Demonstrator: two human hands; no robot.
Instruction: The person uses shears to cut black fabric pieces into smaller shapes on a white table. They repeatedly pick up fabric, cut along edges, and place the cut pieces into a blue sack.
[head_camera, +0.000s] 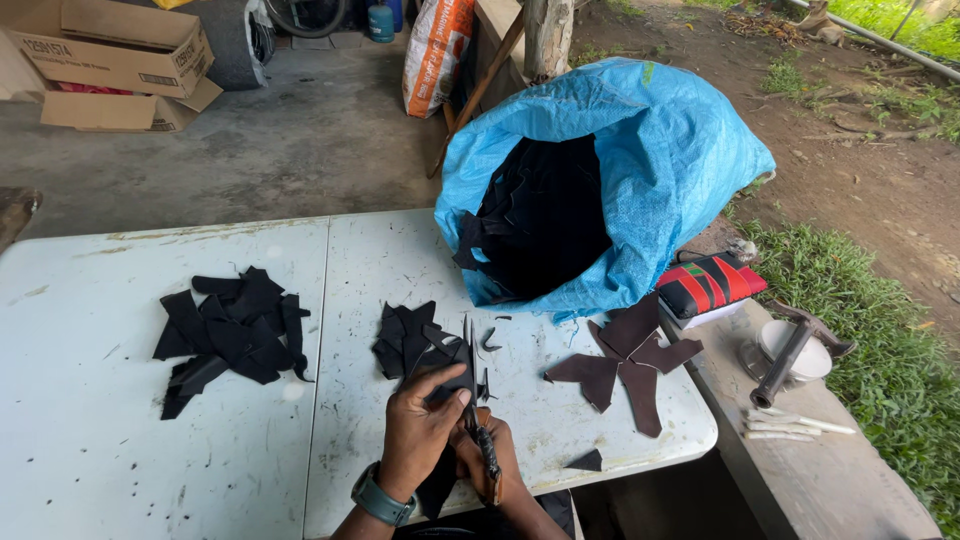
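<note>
Both hands sit at the near edge of the white folding table (200, 440), close together and touching. Left hand (418, 430), with a grey-green watch (380, 497) on the wrist, is closed around a black leather piece (452, 385): thumb on top, fingers curled under, pinching it flat. The piece is dark, matte, thin, with irregular cut edges; part of it hangs below the hand past the table edge. Right hand (490, 455) sits just right of and partly under the left, closed on the handles of scissors (470, 375); the blades point away toward the far side and run alongside the piece. Can't tell how far the blades are apart. Just beyond the hands lies a small pile of black offcuts (405, 340), angular shapes overlapping. A few thin curved slivers (490, 340) lie right of it. Bigger pile of black pieces (235, 335) is well to the left, across the table's centre seam. Right of the hands, four dark brown pieces (625, 365) lie fanned out like a star, and one small black triangle (586, 461) sits near the table edge. A blue woven sack (660, 160) rests at the far right corner, mouth open toward the hands, full of black material. A red, black and green striped pouch (712, 287) sits just right of the sack. On the bench (830, 490) to the right: a metal tool (790, 355) over a white round container and some white sticks (790, 425). Cardboard boxes (110, 60) sit on the floor far left.
</note>
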